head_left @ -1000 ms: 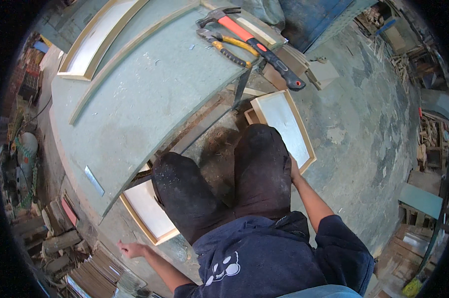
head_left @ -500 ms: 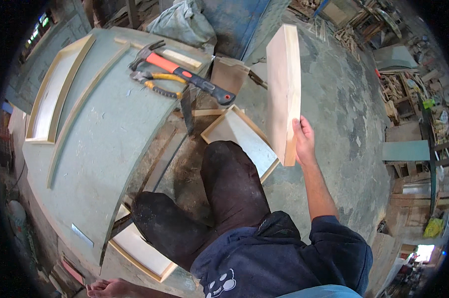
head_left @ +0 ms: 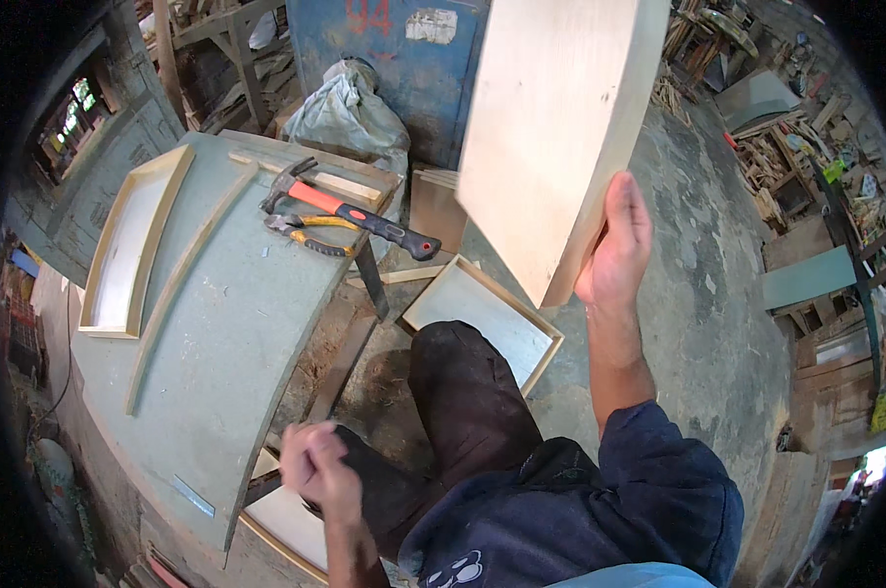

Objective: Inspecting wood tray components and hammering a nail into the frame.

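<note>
My right hand (head_left: 619, 240) grips the near edge of a shallow wooden box (head_left: 546, 127), held up and tilted on the right side. Its pale flat panel and one thick side face me; whatever lies behind the panel is hidden. My left hand (head_left: 320, 468) is raised over my left thigh, beside the grey-green table's (head_left: 208, 363) near edge. Its fingers look curled but are smeared by motion, and no object shows in them. A claw hammer (head_left: 359, 211) with an orange and black handle lies on the table, next to yellow-and-black pliers (head_left: 311, 235).
A shallow framed tray (head_left: 129, 245) and a thin wooden strip (head_left: 183, 294) rest on the table. On the floor lie another tray (head_left: 487, 314) and, by my left leg, a further one (head_left: 291, 524). A saw-like blade (head_left: 370, 279) juts from the table edge. A cloth sack (head_left: 350, 118) stands behind.
My right hand has lifted the box higher and nearer to me. My left hand has come up from the lower left edge to over my thigh. The view has tipped upward.
</note>
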